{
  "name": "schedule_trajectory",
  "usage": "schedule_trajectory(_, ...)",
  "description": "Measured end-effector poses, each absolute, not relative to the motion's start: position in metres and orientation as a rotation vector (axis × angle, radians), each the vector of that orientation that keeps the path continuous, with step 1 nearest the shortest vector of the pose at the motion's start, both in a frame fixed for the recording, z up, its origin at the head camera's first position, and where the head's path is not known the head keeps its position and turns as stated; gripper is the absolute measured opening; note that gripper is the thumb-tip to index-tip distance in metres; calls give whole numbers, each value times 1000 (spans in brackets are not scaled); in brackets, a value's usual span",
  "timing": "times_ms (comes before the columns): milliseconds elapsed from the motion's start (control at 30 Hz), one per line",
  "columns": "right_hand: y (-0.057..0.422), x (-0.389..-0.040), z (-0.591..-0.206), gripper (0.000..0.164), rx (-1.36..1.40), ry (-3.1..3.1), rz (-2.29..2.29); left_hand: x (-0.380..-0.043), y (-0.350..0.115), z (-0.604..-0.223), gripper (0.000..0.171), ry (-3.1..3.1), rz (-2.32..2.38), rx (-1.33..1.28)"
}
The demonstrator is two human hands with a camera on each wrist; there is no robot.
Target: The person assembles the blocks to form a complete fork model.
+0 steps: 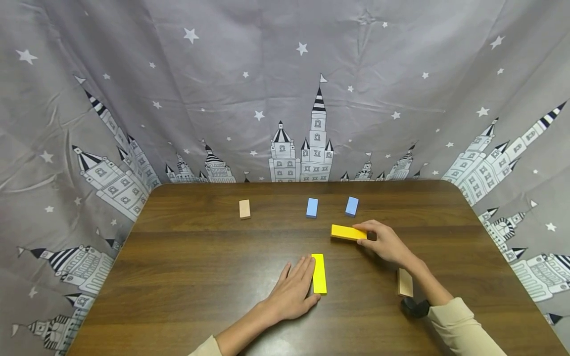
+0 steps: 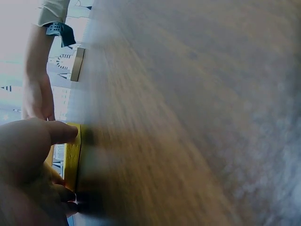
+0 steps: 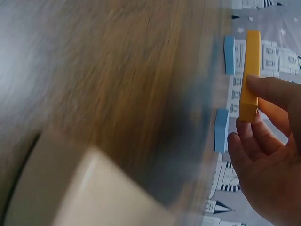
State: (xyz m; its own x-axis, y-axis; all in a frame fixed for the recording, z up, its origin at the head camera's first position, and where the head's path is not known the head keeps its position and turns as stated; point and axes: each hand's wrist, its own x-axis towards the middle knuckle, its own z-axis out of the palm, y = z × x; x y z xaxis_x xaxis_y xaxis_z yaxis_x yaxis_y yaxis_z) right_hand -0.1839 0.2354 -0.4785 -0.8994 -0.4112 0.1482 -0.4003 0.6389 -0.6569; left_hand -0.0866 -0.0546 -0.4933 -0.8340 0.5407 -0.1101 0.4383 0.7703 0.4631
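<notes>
A yellow block point(image 1: 319, 277) lies lengthwise on the table. My left hand point(image 1: 291, 291) is laid along its left side, fingers straight, fingertips at the far end and thumb by the near end. The left wrist view shows the thumb against this yellow block point(image 2: 72, 157). Farther back and to the right, my right hand point(image 1: 385, 242) pinches one end of a second yellow block point(image 1: 345, 232) between thumb and fingers. In the right wrist view that block point(image 3: 250, 61) points away from the hand point(image 3: 273, 155), thumb on one face and fingertips behind.
Two blue blocks point(image 1: 312, 207) point(image 1: 352, 206) stand toward the back of the brown wooden table point(image 1: 187, 277). A plain wood block point(image 1: 245, 209) is at the back left; another point(image 1: 404, 283) lies beside the right forearm, near a dark wrist strap point(image 1: 415, 307). A grey castle-print curtain point(image 1: 222, 64) hangs behind.
</notes>
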Motion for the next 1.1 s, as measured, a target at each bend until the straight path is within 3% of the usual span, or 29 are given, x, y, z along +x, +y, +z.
schedule_trajectory(1100,179,-188,-495,36,-854,2711,-1030,-87,-56,-492,79,2702,623,757)
